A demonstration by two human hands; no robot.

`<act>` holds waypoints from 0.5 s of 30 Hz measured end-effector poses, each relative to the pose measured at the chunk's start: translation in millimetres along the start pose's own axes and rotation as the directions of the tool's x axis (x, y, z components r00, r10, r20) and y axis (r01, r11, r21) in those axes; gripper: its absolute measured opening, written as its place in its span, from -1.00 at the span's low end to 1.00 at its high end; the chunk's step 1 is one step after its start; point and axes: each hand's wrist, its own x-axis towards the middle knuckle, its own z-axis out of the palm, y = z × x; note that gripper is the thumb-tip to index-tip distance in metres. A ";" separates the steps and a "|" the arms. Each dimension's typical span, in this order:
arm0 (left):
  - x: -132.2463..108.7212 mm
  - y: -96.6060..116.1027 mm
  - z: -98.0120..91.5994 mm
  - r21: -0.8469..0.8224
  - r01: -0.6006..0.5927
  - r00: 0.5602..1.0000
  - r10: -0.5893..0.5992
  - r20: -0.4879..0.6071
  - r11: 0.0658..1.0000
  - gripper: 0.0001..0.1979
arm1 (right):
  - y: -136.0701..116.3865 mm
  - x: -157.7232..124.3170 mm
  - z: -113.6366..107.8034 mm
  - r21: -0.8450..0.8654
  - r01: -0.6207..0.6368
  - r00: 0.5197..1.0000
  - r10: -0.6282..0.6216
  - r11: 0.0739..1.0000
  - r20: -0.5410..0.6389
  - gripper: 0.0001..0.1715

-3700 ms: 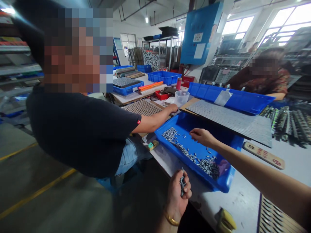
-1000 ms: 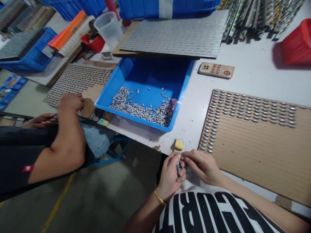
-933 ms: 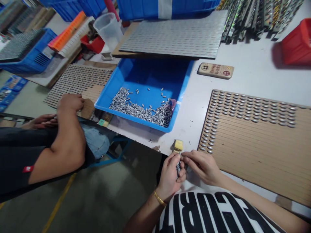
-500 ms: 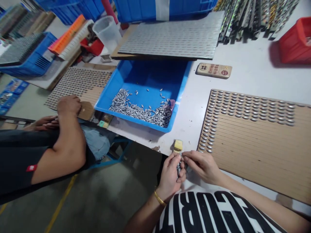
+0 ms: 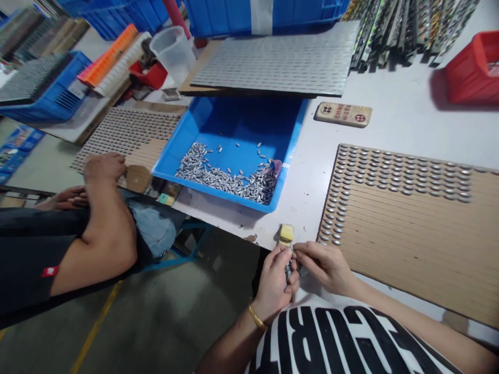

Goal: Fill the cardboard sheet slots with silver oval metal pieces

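My left hand (image 5: 276, 278) is closed around several small silver oval metal pieces (image 5: 288, 270), which show between its thumb and fingers. Against its fingertips, my right hand (image 5: 325, 267) is pinched shut; whatever its fingers hold is too small to make out. Just beyond both hands, a yellow block (image 5: 286, 233) sits at the table edge. To the right lies a brown grooved board (image 5: 405, 244), with rows of the same oval pieces along its far and left sides. A blue bin (image 5: 218, 192) ahead on the left holds a heap of these pieces.
A grey slotted panel (image 5: 273, 65) rests across the bin's far end. Behind the grooved board lies a printed wooden block (image 5: 343, 114), and a red bin (image 5: 473, 72) stands far right. At left, a co-worker's arm (image 5: 101, 223) reaches to another filled board (image 5: 128, 130).
My hands stay together in nearly the same place, with only slight finger movement. The co-worker's hand and forearm have shifted a little to the left.
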 end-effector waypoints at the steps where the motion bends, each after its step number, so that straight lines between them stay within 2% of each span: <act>1: 0.0 0.0 0.1 0.001 -0.001 1.000 0.001 -0.001 1.000 -0.75 | -0.4 -0.3 0.7 0.003 -0.005 1.000 0.005 1.000 -0.007 -0.78; 10: -1.6 0.6 2.5 -0.001 -0.007 1.000 0.007 -0.009 1.000 -0.76 | -3.3 -2.5 7.0 0.056 -0.061 0.995 0.065 0.997 -0.076 -0.77; 15: -0.9 -1.2 2.6 -0.028 -0.013 0.999 0.012 -0.033 1.000 -0.77 | -3.7 -3.1 5.9 0.098 -0.065 0.996 0.071 0.993 -0.054 -0.77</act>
